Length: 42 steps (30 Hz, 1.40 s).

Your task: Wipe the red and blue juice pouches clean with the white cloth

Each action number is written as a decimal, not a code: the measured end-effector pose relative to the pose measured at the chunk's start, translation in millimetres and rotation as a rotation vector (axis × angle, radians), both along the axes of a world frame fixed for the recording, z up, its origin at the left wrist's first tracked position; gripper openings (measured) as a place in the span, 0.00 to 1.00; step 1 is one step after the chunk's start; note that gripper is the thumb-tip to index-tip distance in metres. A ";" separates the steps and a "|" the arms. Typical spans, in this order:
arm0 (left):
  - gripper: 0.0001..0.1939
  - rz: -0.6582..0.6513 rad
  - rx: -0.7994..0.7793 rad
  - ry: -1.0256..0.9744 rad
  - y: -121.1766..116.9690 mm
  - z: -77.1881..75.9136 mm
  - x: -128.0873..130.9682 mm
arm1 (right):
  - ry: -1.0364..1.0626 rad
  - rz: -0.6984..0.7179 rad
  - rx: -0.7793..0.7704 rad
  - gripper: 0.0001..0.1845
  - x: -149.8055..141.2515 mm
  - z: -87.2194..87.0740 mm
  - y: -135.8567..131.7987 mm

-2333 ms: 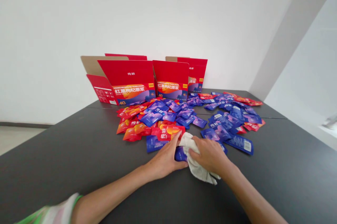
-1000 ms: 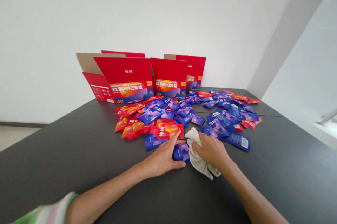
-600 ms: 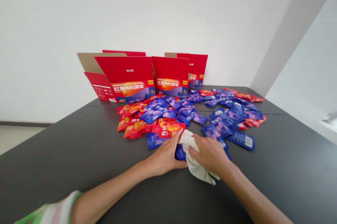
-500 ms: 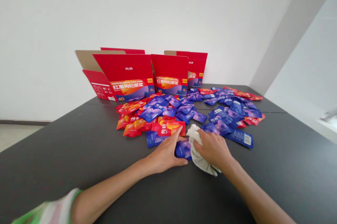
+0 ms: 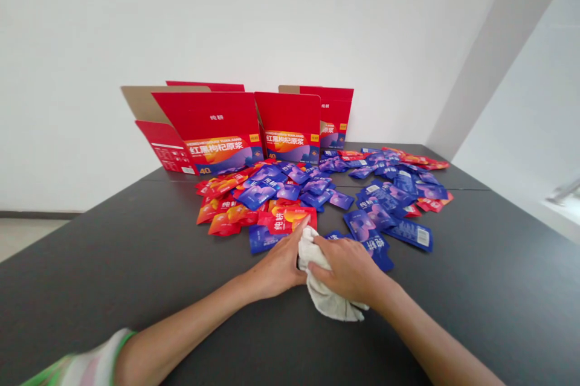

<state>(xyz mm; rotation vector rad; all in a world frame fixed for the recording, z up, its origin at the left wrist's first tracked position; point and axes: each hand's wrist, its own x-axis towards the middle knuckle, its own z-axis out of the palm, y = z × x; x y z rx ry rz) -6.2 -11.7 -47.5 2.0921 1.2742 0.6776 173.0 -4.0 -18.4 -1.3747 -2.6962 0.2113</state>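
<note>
My right hand (image 5: pixel 347 265) grips a crumpled white cloth (image 5: pixel 333 301), which presses down against the inner side of my left hand (image 5: pixel 277 268). The thumb and fingers of my left hand curve around the spot where a blue pouch lay between them half a second ago; the cloth now covers that pouch. Just beyond my left fingertips lies a red pouch (image 5: pixel 283 221) on top of a blue pouch (image 5: pixel 263 240). Beside my right hand, more blue pouches (image 5: pixel 362 226) lie on the dark table.
Open red cartons (image 5: pixel 220 144), (image 5: pixel 290 141) and a third carton (image 5: pixel 335 123) stand at the back by the white wall (image 5: pixel 290 17). Mixed red and blue pouches (image 5: pixel 267 183) spread before them, with another heap (image 5: pixel 399 186) to the right on the grey table (image 5: pixel 136 265).
My right hand has moved the cloth left, over the blue pouch and against my left hand. Blue pouches that it hid now show on the right. My left hand stays nearly in place.
</note>
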 end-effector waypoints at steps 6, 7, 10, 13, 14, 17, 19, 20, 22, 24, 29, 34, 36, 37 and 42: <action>0.53 0.044 -0.028 -0.027 -1.3 0.2 0.9 | -0.049 -0.251 0.040 0.20 2.9 0.2 4.2; 0.53 0.034 -0.018 -0.036 -0.9 -0.1 1.1 | -0.037 -0.208 0.037 0.20 1.5 0.4 2.7; 0.50 -0.013 0.036 -0.038 0.4 -0.8 0.9 | -0.012 -0.054 0.013 0.22 -3.1 0.7 -1.3; 0.47 0.042 0.057 -0.005 0.5 -2.7 -0.2 | -0.033 -0.144 0.014 0.21 0.9 0.0 3.7; 0.46 0.081 0.064 0.006 0.3 -3.6 -0.8 | -0.044 -0.203 0.011 0.20 4.3 -0.4 7.0; 0.44 0.142 0.082 0.031 0.3 -6.4 -2.4 | -0.071 -0.341 0.007 0.20 12.3 -1.5 13.7; 0.46 0.129 0.077 0.032 0.9 -7.5 -3.3 | -0.053 -0.345 0.030 0.19 10.6 -2.0 11.4; 0.47 0.122 0.076 0.030 1.2 -7.7 -3.6 | -0.028 -0.305 0.041 0.19 7.6 -2.1 8.6; 0.49 0.108 0.079 0.024 1.8 -7.7 -4.0 | 0.028 -0.177 0.050 0.19 0.4 -1.8 2.9; 0.50 0.102 0.082 0.023 2.0 -7.4 -4.0 | 0.036 -0.107 0.032 0.20 -3.4 -0.8 1.4; 0.52 0.102 0.076 0.031 2.8 -8.0 -2.4 | -0.031 -0.366 0.024 0.20 6.1 1.1 11.4; 0.50 0.098 0.105 0.038 5.7 -10.6 -1.1 | 0.055 -0.123 0.063 0.21 -5.0 -0.5 3.1; 0.49 0.100 0.104 0.046 5.5 -10.0 -0.6 | 0.057 -0.151 0.038 0.21 -7.9 -1.1 2.5; 0.48 0.101 0.099 0.051 4.9 -9.1 -0.3 | 0.051 -0.219 0.022 0.21 -6.2 -1.4 4.5; 0.43 0.114 0.102 0.111 0.9 -2.6 0.6 | 0.059 -0.498 -0.035 0.21 23.6 -2.6 29.0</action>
